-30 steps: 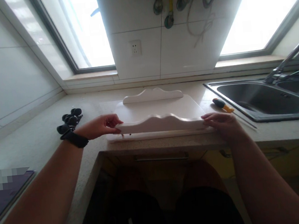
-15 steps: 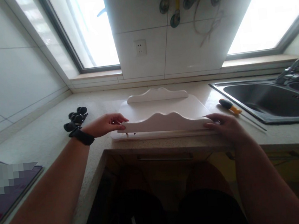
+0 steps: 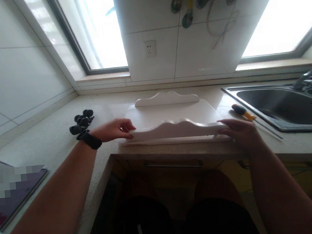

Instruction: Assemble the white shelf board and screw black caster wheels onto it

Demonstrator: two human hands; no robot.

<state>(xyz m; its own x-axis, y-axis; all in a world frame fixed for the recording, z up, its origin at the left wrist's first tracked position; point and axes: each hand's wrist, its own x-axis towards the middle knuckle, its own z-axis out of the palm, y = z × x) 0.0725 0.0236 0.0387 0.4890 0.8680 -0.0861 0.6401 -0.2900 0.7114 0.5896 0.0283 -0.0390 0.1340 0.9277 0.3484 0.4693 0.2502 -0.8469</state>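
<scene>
A white wooden panel with a wavy top edge [image 3: 176, 130] stands along the front of a white board [image 3: 169, 115] lying on the counter. My left hand [image 3: 118, 130] pinches the panel's left end between thumb and fingers. At the opposite end, my right hand [image 3: 241, 132] is closed around the panel. A thin gap shows between its lower edge and the board, with a small pin just visible near the right end. Along the board's far side stands a similar, shorter wavy panel [image 3: 166, 99], touched by neither hand.
A screwdriver [image 3: 243, 112] with a black and yellow handle lies right of the board, beside the steel sink [image 3: 258, 122]. Several black caster-like pieces [image 3: 82, 122] sit on the left. A flat device [image 3: 22, 196] rests at the lower left, near the counter's front edge.
The front panel has shifted slightly right over the board in both hands. A hole and pin seen near its left end are now hidden. My view has moved a little.
</scene>
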